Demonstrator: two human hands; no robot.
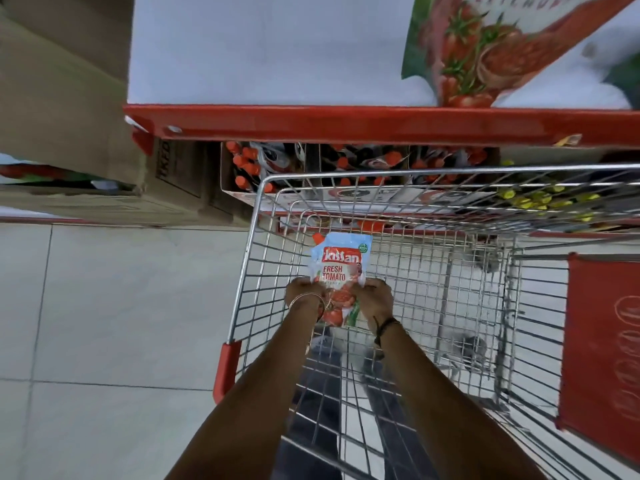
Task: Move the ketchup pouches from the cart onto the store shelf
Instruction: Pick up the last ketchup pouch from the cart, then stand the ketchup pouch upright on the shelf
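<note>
A light-blue and red ketchup pouch (pixel 341 268) with an orange cap lies inside the wire cart (pixel 433 209), near its left side. My left hand (pixel 304 294) grips the pouch's lower left edge and my right hand (pixel 375 296) grips its lower right edge. A white store shelf (pixel 263 53) with a red front rail runs across the top of the view. One ketchup pouch (pixel 485 46) lies on that shelf at the right, close to the rail.
Below the shelf stand open cartons of red-capped bottles (pixel 249 164) and yellow-capped items (pixel 540 199). Brown cardboard boxes (pixel 69 109) are stacked at the left. The cart's red seat flap (pixel 602 348) is at the right. Grey floor tiles (pixel 114 306) lie left of the cart.
</note>
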